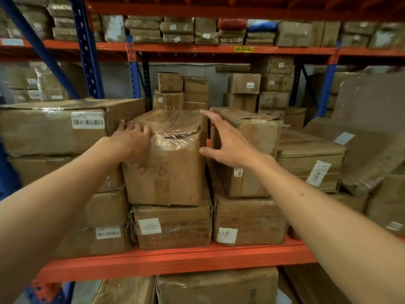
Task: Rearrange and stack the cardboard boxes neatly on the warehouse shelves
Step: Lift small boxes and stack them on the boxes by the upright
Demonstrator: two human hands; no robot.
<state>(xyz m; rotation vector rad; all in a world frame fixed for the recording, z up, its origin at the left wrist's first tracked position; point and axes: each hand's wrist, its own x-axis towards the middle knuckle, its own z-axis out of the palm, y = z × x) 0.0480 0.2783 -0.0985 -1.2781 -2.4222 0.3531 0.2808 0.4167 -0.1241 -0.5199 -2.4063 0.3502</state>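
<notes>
Gripping taped box point(168, 159) top corner, left hand point(133, 139), right hand point(228, 141) fingers spread.

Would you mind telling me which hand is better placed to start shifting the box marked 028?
The left hand: it already rests on the box's top left corner, fingers curled over the edge. The right hand is open beside its right side, seemingly not gripping.

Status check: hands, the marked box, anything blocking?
Left hand gripping marked box at its top-left edge. Right hand open beside it. Neighbouring box close on the right.
</notes>
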